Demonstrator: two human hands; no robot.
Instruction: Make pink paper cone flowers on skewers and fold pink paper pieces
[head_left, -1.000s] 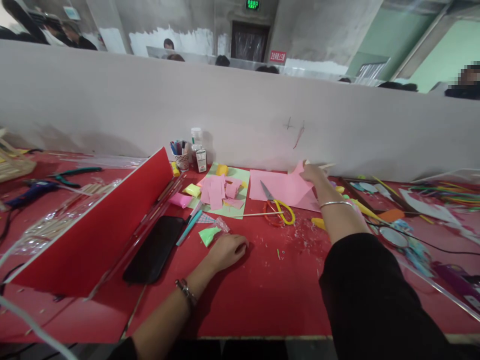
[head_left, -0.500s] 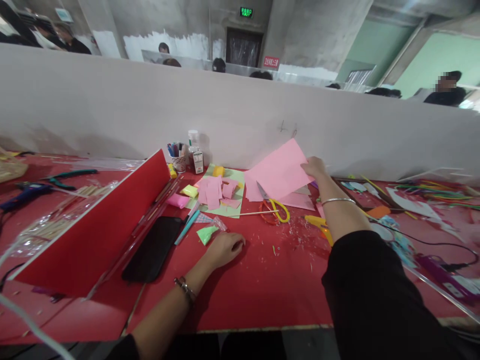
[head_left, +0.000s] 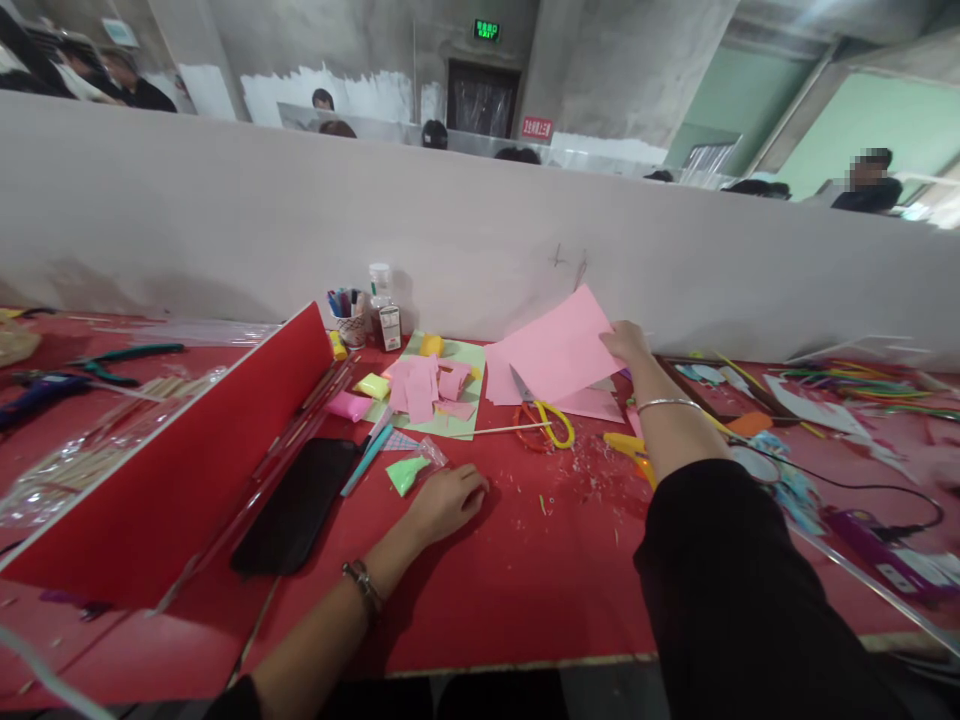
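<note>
Our right arm stretches forward, the right hand (head_left: 626, 345) just right of the scissors (head_left: 544, 415), its grip pinched shut on the edge of a pink sheet (head_left: 551, 350) that tilts up behind the scissors. Our left hand (head_left: 446, 500) rests on the tabletop (head_left: 525, 590) nearer us than the scissors, fingers curled closed, nothing seen in it. A second ago the sheet lay flat; the left hand has not moved.
</note>
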